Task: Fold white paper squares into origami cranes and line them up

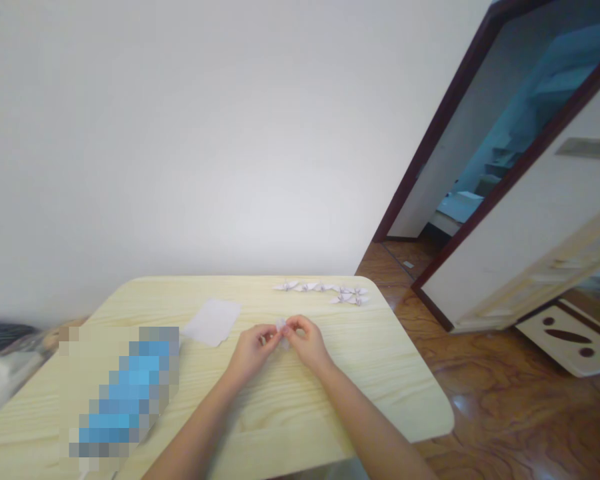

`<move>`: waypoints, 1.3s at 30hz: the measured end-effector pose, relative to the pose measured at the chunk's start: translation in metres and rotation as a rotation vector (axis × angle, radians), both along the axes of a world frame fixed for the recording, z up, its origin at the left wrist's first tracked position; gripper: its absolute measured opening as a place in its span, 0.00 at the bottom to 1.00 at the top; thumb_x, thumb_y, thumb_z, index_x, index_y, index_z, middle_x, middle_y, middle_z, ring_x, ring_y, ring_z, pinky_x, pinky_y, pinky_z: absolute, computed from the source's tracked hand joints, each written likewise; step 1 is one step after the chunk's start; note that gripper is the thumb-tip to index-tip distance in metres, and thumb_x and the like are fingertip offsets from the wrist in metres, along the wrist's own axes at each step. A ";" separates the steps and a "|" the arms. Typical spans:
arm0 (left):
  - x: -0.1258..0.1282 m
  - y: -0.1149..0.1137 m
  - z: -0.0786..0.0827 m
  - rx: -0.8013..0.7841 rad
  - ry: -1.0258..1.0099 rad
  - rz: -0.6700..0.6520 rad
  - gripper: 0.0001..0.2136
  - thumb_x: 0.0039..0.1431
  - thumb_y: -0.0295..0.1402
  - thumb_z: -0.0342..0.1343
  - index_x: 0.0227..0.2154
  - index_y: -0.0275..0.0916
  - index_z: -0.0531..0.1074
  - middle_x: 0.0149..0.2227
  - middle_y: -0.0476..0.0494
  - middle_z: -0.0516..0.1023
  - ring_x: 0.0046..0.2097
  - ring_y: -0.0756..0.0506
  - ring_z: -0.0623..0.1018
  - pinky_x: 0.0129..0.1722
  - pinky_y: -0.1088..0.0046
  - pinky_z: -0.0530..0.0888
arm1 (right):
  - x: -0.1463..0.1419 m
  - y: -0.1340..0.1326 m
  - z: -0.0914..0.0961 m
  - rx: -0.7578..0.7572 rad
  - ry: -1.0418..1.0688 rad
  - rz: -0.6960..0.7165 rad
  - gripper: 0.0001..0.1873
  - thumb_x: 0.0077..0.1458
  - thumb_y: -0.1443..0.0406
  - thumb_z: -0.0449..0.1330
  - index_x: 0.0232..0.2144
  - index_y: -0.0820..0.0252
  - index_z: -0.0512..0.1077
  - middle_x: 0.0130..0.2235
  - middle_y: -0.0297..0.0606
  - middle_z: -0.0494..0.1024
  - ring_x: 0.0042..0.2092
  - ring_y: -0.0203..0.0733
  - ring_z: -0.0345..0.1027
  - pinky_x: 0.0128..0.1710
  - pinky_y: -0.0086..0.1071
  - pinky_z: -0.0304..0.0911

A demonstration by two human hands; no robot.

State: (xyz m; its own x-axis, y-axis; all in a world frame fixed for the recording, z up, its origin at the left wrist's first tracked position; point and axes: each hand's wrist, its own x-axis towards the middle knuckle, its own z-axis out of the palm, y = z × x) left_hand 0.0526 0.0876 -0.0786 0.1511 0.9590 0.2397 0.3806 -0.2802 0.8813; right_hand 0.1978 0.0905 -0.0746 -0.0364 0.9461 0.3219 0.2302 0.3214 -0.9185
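A small piece of folded white paper [281,325] is pinched between my two hands over the middle of the table. My left hand [254,348] grips it from the left, thumb and forefinger closed together. From the right, my right hand [306,341] pinches it the same way. Fingertips hide much of its shape. Left of my hands lies a white stack of paper sheets [213,322], flat on the wood. Several small folded paper pieces [323,288] with pointed ends rest in a row near the far right edge.
The pale wooden table [380,393] has rounded corners and meets a white wall [230,133]. A blurred-out blue object [125,393] lies on its left side. Beyond the right edge are a wooden floor [480,413], a doorway and a low drawer unit [575,340].
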 end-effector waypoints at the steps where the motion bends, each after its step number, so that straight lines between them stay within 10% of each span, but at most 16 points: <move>1: 0.000 0.000 0.000 -0.012 -0.003 -0.012 0.12 0.48 0.41 0.53 0.26 0.39 0.75 0.21 0.49 0.75 0.23 0.50 0.68 0.23 0.78 0.63 | 0.000 0.001 -0.001 -0.005 0.002 0.001 0.04 0.45 0.64 0.58 0.24 0.60 0.69 0.26 0.33 0.71 0.30 0.36 0.64 0.33 0.30 0.62; 16: -0.001 0.006 -0.002 -0.285 -0.256 -0.130 0.14 0.46 0.42 0.54 0.25 0.34 0.71 0.22 0.48 0.73 0.24 0.50 0.70 0.24 0.77 0.66 | 0.008 0.007 -0.005 -0.321 0.251 0.281 0.13 0.41 0.58 0.62 0.27 0.61 0.70 0.27 0.34 0.76 0.29 0.36 0.69 0.32 0.31 0.65; 25: 0.002 0.000 -0.012 -0.081 -0.054 -0.036 0.07 0.49 0.37 0.53 0.26 0.39 0.68 0.23 0.50 0.72 0.26 0.49 0.72 0.28 0.74 0.68 | 0.013 0.005 -0.020 -0.088 -0.253 0.019 0.06 0.44 0.68 0.59 0.28 0.58 0.68 0.24 0.30 0.72 0.25 0.35 0.66 0.25 0.27 0.60; 31: 0.000 -0.004 -0.005 0.041 0.362 -0.044 0.09 0.52 0.35 0.50 0.29 0.42 0.75 0.29 0.44 0.73 0.35 0.44 0.72 0.35 0.70 0.66 | 0.016 -0.001 -0.009 0.163 -0.667 0.094 0.07 0.46 0.71 0.58 0.29 0.56 0.72 0.29 0.34 0.74 0.33 0.38 0.66 0.33 0.30 0.61; 39: -0.003 0.000 -0.008 0.108 0.412 -0.096 0.10 0.53 0.32 0.49 0.29 0.41 0.76 0.33 0.43 0.74 0.38 0.45 0.71 0.39 0.69 0.66 | 0.030 -0.001 0.004 0.243 -0.738 0.320 0.13 0.49 0.70 0.58 0.39 0.54 0.71 0.38 0.35 0.73 0.42 0.38 0.64 0.43 0.31 0.59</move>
